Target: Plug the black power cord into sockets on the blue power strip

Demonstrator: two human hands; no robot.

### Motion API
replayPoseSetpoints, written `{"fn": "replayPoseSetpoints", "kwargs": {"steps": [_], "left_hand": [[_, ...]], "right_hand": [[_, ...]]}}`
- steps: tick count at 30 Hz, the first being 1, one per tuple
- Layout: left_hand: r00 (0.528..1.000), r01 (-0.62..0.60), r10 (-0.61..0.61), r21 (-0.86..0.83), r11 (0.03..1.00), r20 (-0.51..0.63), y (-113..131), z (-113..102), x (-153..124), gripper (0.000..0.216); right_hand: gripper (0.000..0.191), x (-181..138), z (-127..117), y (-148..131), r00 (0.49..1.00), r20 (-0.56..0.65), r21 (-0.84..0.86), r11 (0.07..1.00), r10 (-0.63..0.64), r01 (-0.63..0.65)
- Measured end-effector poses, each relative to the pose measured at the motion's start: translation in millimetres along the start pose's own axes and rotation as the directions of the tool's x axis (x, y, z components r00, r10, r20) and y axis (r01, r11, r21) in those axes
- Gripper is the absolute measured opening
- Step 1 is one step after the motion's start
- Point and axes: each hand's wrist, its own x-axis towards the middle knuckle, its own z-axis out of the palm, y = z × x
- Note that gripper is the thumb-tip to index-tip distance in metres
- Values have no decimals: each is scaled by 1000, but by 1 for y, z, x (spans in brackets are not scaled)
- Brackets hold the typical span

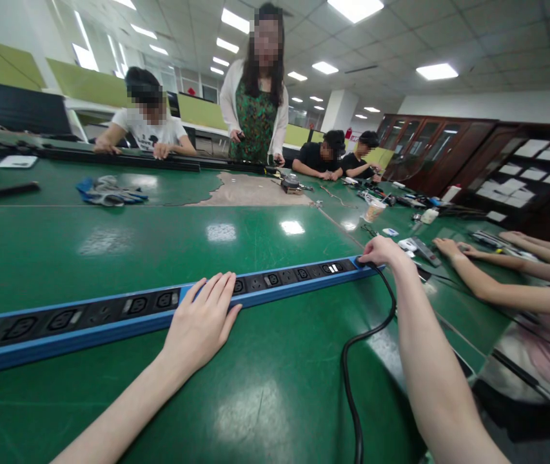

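Observation:
A long blue power strip [275, 295] with a row of black sockets lies slantwise across the green table. Across its middle rests my left hand [202, 316], palm down. Its fingers are stretched over the top and the thumb is on the near side; nothing is pinched between them. At the strip's right end my right hand [382, 251] is closed, fingertips on the black plug of a cable. Most of the plug is hidden by the fingers, so I cannot tell how deep it sits. The black cable [347, 361] curves from there towards the near edge.
Grey-blue gloves [110, 191] lie at the far left on the green table [284, 374]. A plastic cup [374, 209] and loose parts are at the right. A co-worker's arms [487, 277] reach in there. Several people are around the far side, near long black bars [158, 161].

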Motion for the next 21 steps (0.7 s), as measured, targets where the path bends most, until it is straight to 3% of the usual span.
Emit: {"fn": "replayPoseSetpoints", "kwargs": {"steps": [6,11,17,21], "left_hand": [[1000,12,-12,-13,1000,-5,-1,1,-1,63],[1000,2,-2,5,1000,7,-1,1,-1,64],[1000,-5,5,-3,1000,-10,-1,0,-1,65],[1000,2,-2,-4,1000,8,-1,0,-1,64]], "right_hand": [[26,-2,4,3,994,-105,-42,999,-34,30],[22,4,3,5,999,-17,-32,999,-40,39],[25,0,10,7,990,-134,-38,999,-39,34],[25,1,7,7,999,-36,19,1000,-19,20]]}}
